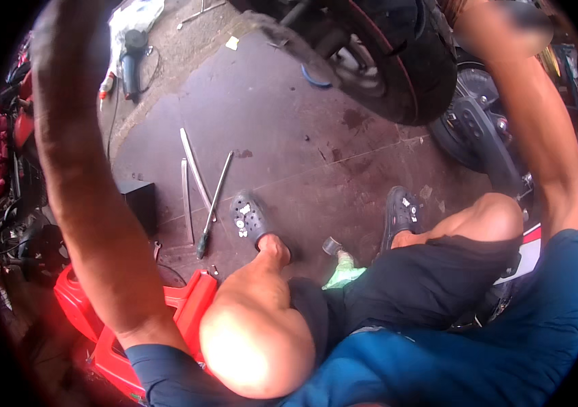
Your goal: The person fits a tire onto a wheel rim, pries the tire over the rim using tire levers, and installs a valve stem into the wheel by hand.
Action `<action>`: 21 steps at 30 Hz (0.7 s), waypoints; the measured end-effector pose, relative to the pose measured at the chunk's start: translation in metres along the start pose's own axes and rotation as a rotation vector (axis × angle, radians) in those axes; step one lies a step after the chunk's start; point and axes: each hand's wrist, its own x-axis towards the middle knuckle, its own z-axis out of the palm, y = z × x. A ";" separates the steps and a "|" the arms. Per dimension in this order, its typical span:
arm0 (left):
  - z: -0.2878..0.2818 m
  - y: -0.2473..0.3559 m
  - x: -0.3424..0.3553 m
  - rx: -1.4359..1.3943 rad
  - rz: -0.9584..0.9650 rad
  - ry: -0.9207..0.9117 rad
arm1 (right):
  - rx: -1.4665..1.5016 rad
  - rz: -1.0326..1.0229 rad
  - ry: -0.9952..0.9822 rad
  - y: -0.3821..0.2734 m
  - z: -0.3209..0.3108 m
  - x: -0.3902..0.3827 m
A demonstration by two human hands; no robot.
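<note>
Both my arms reach up past the top edge, and my left hand and my right hand lie outside the picture. What they hold or touch is hidden. Between my arms, a motorcycle wheel with a black tyre (425, 74) hangs in from the top, nearer my right forearm. In front of my left foot, a long screwdriver (216, 203) with a dark handle lies on the floor. Beside it lie two flat metal bars, a longer bar (196, 169) and a shorter bar (186, 203).
A blue angle grinder (130, 71) with its cord lies at the upper left. Red plastic bodywork (187, 298) and a black box (141, 207) stand left of my leg. A light green cloth (344, 271) is between my legs. Another motorcycle wheel (452, 136) is at right.
</note>
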 end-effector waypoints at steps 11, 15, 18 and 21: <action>0.012 -0.041 -0.120 0.228 -0.816 -0.166 | 0.060 -0.074 0.368 0.173 0.158 0.018; -0.019 -0.056 -0.144 -0.018 -1.000 -0.092 | 0.163 -0.128 0.404 0.180 0.187 0.004; -0.037 -0.077 -0.152 -0.044 -1.175 -0.011 | 0.055 0.002 0.749 0.209 0.158 -0.015; -0.063 -0.098 -0.184 -0.227 -1.282 0.063 | -0.030 0.147 1.124 0.319 0.076 -0.016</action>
